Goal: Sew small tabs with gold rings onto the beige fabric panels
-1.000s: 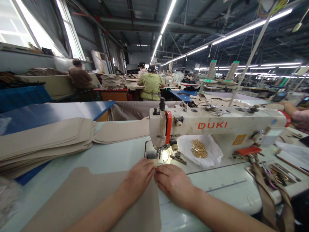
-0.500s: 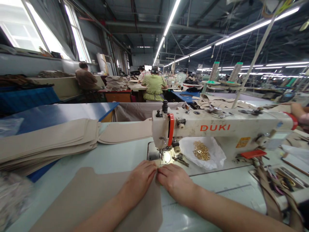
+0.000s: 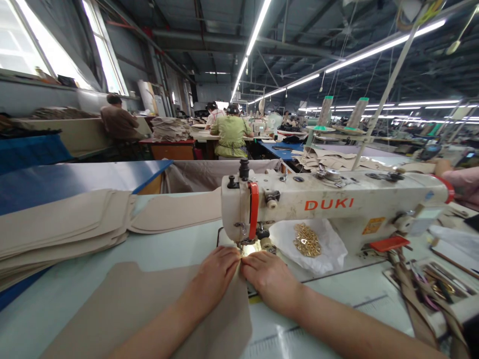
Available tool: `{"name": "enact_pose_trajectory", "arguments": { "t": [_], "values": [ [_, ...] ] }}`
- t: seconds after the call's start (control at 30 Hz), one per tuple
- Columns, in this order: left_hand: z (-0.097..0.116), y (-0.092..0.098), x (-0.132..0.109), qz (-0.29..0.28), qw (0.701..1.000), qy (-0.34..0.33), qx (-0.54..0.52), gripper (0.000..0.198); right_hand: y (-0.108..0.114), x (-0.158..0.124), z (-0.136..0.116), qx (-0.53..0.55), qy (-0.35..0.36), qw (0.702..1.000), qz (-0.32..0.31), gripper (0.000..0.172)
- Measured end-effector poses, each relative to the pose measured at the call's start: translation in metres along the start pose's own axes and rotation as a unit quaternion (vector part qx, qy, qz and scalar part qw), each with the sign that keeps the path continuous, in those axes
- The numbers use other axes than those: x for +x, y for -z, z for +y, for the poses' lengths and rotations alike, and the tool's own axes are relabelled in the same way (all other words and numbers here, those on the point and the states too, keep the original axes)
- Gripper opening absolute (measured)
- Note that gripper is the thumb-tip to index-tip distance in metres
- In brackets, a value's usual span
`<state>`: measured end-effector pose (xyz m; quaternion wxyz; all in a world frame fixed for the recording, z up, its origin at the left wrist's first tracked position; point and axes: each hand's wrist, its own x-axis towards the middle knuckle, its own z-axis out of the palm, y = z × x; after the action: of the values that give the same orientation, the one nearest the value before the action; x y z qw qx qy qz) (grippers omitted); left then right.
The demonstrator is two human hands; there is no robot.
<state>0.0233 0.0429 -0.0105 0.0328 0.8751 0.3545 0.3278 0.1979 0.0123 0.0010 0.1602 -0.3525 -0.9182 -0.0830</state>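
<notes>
A large beige fabric panel [image 3: 149, 304] lies flat on the pale table, its far right corner at the needle area of a white sewing machine [image 3: 288, 197]. My left hand [image 3: 217, 274] is closed on that corner, fingertips pinched together. Right beside it, my right hand [image 3: 273, 279] is closed too, with its fingertips at the panel's edge. The fingertips of both hands almost meet just in front of the lit presser foot. What exactly lies under the fingertips is hidden by the hands.
Stacked beige panels [image 3: 63, 224] lie at the left, with more cut panels [image 3: 179, 212] behind the machine head. Gold metal rings [image 3: 307, 239] sit on a white bag [image 3: 333, 249] under the machine arm. A tool tray [image 3: 445, 286] with beige straps is at the right. Other people sit farther back.
Both hands and the panel corner have moved slightly forward, closer to the needle and partly covering the needle plate. The camera view has shifted a little to the right.
</notes>
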Motion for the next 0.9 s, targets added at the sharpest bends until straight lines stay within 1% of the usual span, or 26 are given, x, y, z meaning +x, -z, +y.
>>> {"name": "enact_pose_trajectory", "arguments": {
  "t": [0.33,0.57,0.9],
  "values": [
    [-0.0033,0.0005,0.0052,0.011,1.0,-0.015,0.002,0.018,0.001,0.0019,0.0022,0.004,-0.019,1.0,-0.01,0.006],
    [-0.0034,0.0027,0.0082,0.005,1.0,0.012,-0.003,0.019,-0.0017,0.0035,0.0038,-0.001,-0.024,1.0,-0.013,0.004],
    [-0.0049,0.0043,0.0094,0.002,0.999,0.042,-0.024,0.017,-0.002,0.0029,0.0025,0.0,-0.032,0.999,-0.003,0.005]
  ]
}}
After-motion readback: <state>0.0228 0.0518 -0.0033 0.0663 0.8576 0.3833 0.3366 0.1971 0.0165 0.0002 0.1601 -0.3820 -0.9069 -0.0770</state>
